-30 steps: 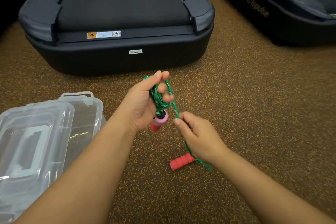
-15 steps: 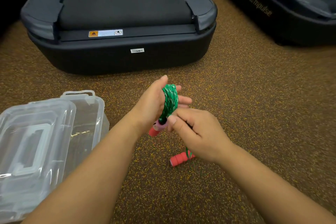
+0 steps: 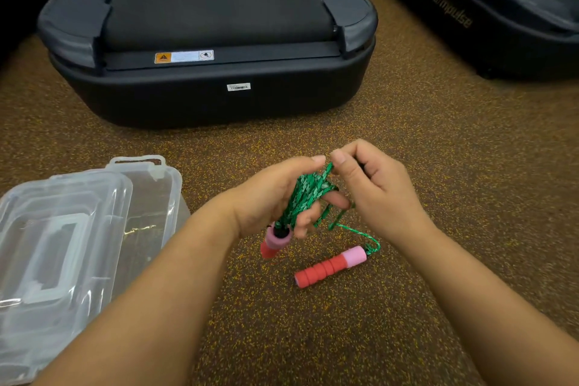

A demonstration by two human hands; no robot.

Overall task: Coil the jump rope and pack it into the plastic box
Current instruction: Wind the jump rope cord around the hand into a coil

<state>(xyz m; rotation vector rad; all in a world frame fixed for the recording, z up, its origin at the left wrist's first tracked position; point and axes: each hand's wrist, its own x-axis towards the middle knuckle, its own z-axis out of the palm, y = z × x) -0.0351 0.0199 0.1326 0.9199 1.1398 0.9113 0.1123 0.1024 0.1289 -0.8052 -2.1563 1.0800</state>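
A green braided jump rope point(image 3: 305, 194) is wound in several loops around my left hand point(image 3: 269, 197). That hand also holds one red-and-pink foam handle point(image 3: 274, 243), which sticks out below the palm. My right hand point(image 3: 372, 188) pinches a strand of the rope at the top of the coil, touching my left thumb. A short free length of rope runs down to the second red-and-pink handle point(image 3: 330, 266), which lies on the floor below my hands. The clear plastic box point(image 3: 156, 194) stands open on the floor at the left, with its clear lid point(image 3: 59, 247) lying partly over it.
A speckled brown rubber floor point(image 3: 438, 166) is underfoot. The black rear end of a treadmill point(image 3: 213, 97) stands straight ahead, close to my hands. A second black treadmill point(image 3: 485, 25) runs along the upper right.
My right hand has risen from the lower part of the coil to its top, carrying a strand over. The free rope is shorter and the floor handle now lies fully in sight.
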